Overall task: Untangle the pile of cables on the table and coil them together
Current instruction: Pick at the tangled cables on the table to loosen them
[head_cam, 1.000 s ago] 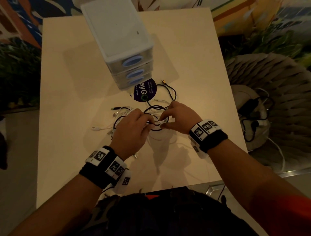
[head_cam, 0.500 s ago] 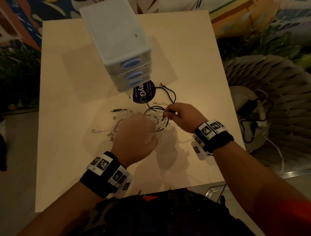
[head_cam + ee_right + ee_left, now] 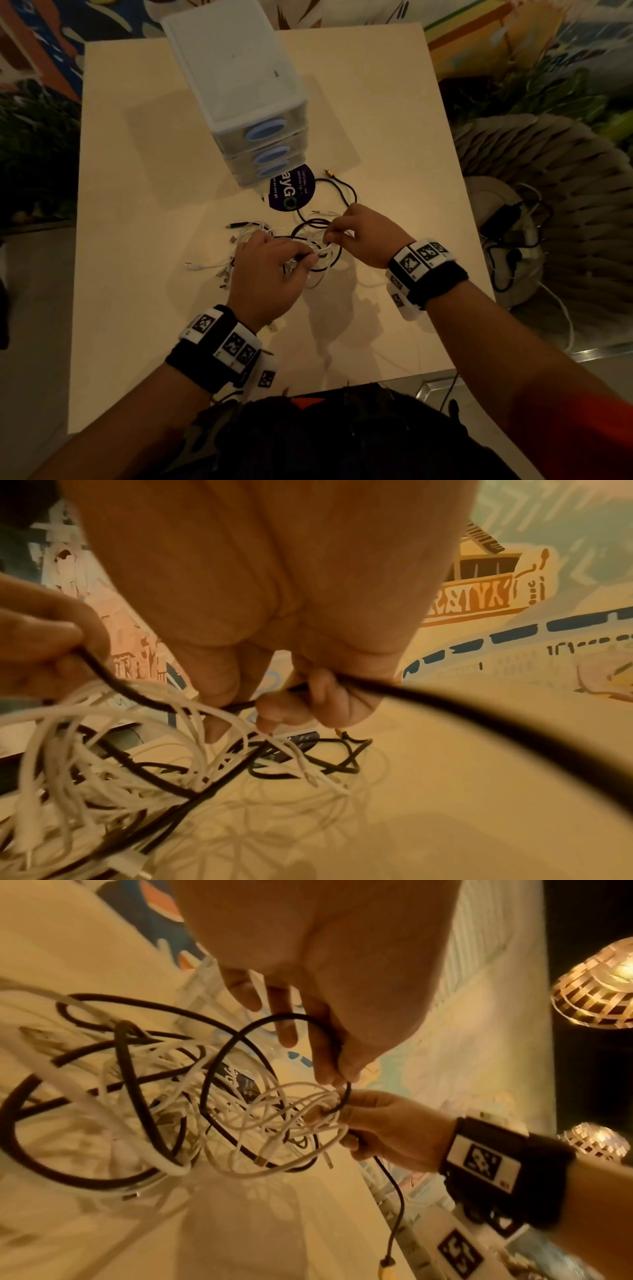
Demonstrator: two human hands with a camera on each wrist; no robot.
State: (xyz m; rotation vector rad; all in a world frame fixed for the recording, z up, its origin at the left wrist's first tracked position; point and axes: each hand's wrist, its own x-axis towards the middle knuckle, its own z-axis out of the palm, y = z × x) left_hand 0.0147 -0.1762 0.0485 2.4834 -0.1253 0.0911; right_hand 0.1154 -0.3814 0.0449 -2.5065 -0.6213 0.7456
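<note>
A tangle of white and black cables (image 3: 251, 236) lies mid-table and is partly lifted between my hands. My left hand (image 3: 306, 258) pinches a thin black cable (image 3: 240, 1034) between thumb and fingertips, above the white loops (image 3: 274, 1112). My right hand (image 3: 330, 238) meets it fingertip to fingertip. Its fingers curl round the same black cable (image 3: 445, 704) and some white loops in the right wrist view. The black cable's free end, with a yellow plug (image 3: 329, 172), lies on the table beyond my right hand. Loose white plug ends (image 3: 193, 265) trail out to the left.
A white three-drawer unit (image 3: 246, 85) stands just behind the pile, with a round purple sticker (image 3: 291, 192) at its foot. The beige table (image 3: 137, 205) ends close to my body. A woven seat (image 3: 548, 205) with a charger and its own cables stands off the table's right edge.
Half a second ago my left hand covered the pile and my right hand stood a little apart. Now their fingertips meet again on the black cable, with the loops raised.
</note>
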